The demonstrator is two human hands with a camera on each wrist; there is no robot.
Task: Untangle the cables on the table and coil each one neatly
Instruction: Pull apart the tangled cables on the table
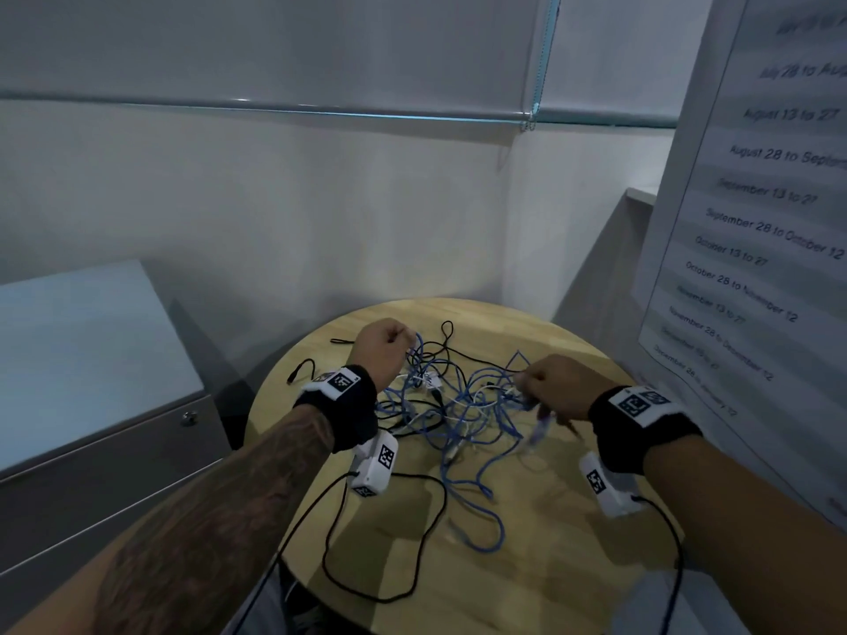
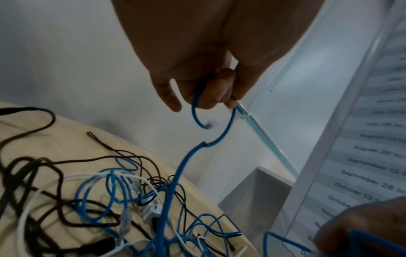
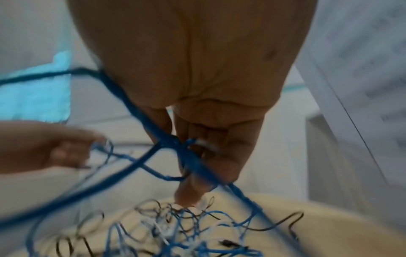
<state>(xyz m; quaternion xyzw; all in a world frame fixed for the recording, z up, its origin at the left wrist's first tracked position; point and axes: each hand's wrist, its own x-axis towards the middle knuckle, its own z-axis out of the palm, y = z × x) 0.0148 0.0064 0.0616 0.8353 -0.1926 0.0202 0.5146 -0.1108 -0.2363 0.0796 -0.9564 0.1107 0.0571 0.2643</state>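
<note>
A tangle of blue, black and white cables point(image 1: 451, 405) lies on the round wooden table point(image 1: 504, 566). My left hand point(image 1: 382, 346) is raised over the tangle's far left and pinches a blue cable point(image 2: 222, 137) near its plug end point(image 2: 209, 124); the cable runs down into the pile point(image 2: 123, 205). My right hand point(image 1: 552, 387), on the tangle's right side, grips strands of blue cable point(image 3: 182, 153) that cross under its fingers point(image 3: 193, 191) and trail to the pile point(image 3: 175, 231). A clear plug point(image 1: 538, 430) dangles below the right hand.
A thin black cable point(image 1: 385, 538) loops across the table's near side, and a black plug end point(image 1: 298, 371) lies at the far left. A grey drawer cabinet point(image 1: 101, 405) stands to the left. A board with a printed date list point(image 1: 756, 222) leans at the right.
</note>
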